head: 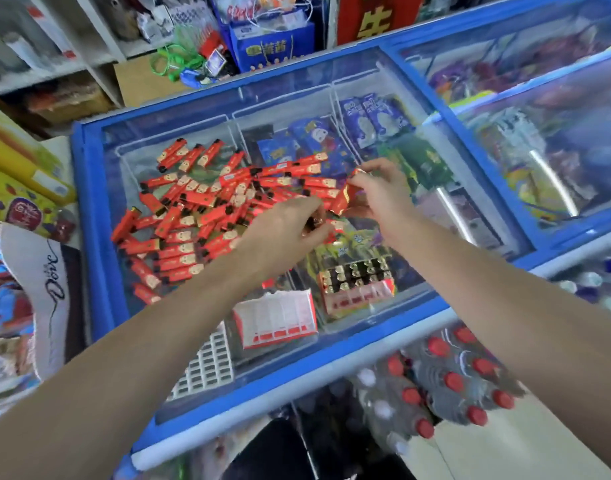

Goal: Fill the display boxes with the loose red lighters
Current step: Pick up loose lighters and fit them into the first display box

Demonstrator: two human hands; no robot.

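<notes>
Shop freezer's glass lid point(131, 306) carries the loose red lighters point(193, 209), piled at 10 o'clock. Your left hand point(283, 233) curls into the pile; contents unclear. Your right hand point(383, 195) pinches one lighter point(342, 199). Part-filled display box point(357, 289) sits at 5 o'clock.

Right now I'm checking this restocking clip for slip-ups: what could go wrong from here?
The loose red lighters lie heaped on the sloped glass freezer lid, so pulling some out may send others sliding. The right hand pinches several at once; one could drop. The filled red display box sits near the lid's front edge.
</notes>
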